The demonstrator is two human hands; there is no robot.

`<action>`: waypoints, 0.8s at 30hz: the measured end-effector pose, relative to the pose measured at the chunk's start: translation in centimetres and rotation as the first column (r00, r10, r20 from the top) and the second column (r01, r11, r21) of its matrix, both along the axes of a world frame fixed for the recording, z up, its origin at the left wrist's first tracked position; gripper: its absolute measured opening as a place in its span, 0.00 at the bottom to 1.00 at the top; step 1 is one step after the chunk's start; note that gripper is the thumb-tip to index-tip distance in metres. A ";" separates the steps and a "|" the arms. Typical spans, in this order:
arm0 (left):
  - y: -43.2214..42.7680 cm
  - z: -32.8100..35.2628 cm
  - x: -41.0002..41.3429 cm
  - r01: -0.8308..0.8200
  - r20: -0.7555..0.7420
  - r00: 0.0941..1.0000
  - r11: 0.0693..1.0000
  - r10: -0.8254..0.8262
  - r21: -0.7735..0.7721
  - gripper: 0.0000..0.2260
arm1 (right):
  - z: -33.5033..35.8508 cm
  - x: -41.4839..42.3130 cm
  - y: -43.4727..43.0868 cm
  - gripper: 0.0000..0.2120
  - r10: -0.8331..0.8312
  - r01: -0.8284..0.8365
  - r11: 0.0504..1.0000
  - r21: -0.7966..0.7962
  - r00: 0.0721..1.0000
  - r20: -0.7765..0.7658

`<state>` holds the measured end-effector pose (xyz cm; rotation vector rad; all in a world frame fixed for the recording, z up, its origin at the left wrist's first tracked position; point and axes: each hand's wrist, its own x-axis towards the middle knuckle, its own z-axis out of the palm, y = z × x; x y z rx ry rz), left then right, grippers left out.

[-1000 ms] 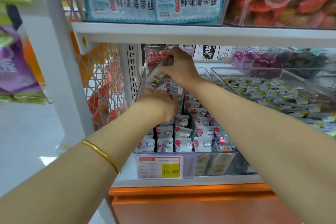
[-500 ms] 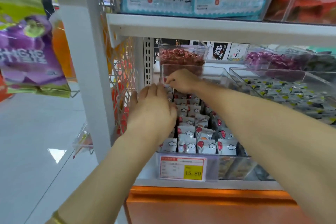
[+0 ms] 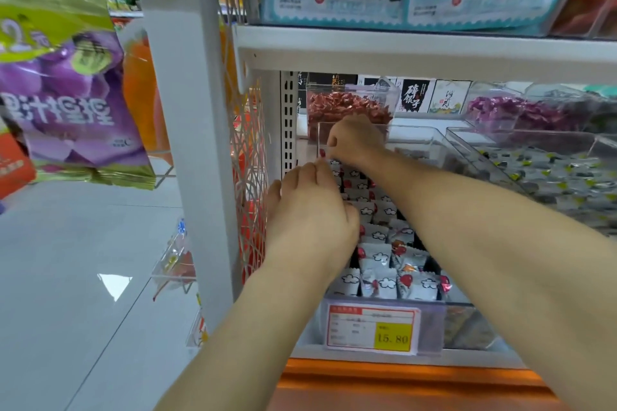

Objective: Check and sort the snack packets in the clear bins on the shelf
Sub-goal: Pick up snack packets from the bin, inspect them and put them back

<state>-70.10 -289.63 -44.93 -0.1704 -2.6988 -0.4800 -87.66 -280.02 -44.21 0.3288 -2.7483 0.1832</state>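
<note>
A clear bin (image 3: 430, 317) on the lower shelf holds rows of small white snack packets (image 3: 384, 280) with cloud and red marks, standing upright. My left hand (image 3: 310, 213) lies palm down over the left rows, fingers together and bent into the packets; its fingertips are hidden. My right hand (image 3: 355, 140) reaches to the bin's back left corner, fingers pinched down on the top of a packet there. A second clear bin (image 3: 474, 147) to the right holds grey packets (image 3: 547, 180) with yellow marks.
A yellow price tag reading 15.80 (image 3: 372, 330) sits on the bin's front. Behind stand clear bins of red sweets (image 3: 344, 103) and purple sweets (image 3: 510, 110). The upper shelf edge (image 3: 417, 50) hangs close above. A white post (image 3: 187, 143) and purple bags (image 3: 66, 103) are at the left.
My right hand has come down from holding a packet up and now pinches at the bin's back left. My left hand has moved onto the left rows. The view has shifted.
</note>
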 end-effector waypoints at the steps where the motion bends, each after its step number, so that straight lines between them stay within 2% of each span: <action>1: 0.0 0.0 0.0 0.003 0.002 1.000 1.000 -0.003 0.004 0.27 | 0.1 0.0 -0.1 0.06 0.008 -0.008 1.000 -0.020 1.000 -0.012; 4: -0.1 0.0 0.0 0.006 -0.001 1.000 1.000 -0.006 0.024 0.26 | 1.1 0.6 0.1 0.04 0.068 -0.075 0.957 -0.281 0.997 -0.035; 6: -0.1 0.0 0.0 0.003 0.000 1.000 1.000 -0.003 0.031 0.26 | 2.2 1.4 0.5 0.04 0.095 -0.122 0.863 -0.491 0.992 -0.078; 7: -0.1 0.1 0.1 0.001 0.005 1.000 0.999 -0.001 0.038 0.26 | 2.7 2.0 0.7 0.04 0.092 -0.139 0.825 -0.547 0.989 -0.112; 10: -0.2 0.3 0.5 0.013 -0.032 0.999 0.996 -0.010 0.093 0.21 | 3.7 4.2 1.5 0.05 0.028 -0.166 0.737 -0.655 0.976 -0.216; 13: -0.7 0.6 1.3 0.032 -0.150 0.989 0.992 -0.014 0.118 0.17 | 4.2 7.7 2.6 0.05 -0.065 -0.207 0.580 -0.788 0.952 -0.298; 16: -1.1 0.9 2.8 0.035 -0.266 0.964 0.991 0.000 0.126 0.17 | 4.4 12.0 4.3 0.05 -0.102 -0.187 0.419 -0.888 0.963 -0.251; 18: -1.0 0.9 4.1 0.076 -0.325 0.945 0.984 -0.019 0.163 0.16 | 4.2 15.3 5.6 0.01 -0.077 -0.179 0.282 -0.943 0.975 -0.208; 19: -0.8 0.8 4.9 0.110 -0.335 0.941 0.975 -0.039 0.195 0.16 | 4.0 17.1 6.1 0.02 -0.060 -0.168 0.224 -0.960 0.981 -0.185; 24: 0.4 0.2 7.8 0.241 -0.222 0.962 0.882 -0.160 0.406 0.21 | 2.2 24.2 8.2 0.03 0.101 -0.065 -0.066 -0.996 0.992 -0.072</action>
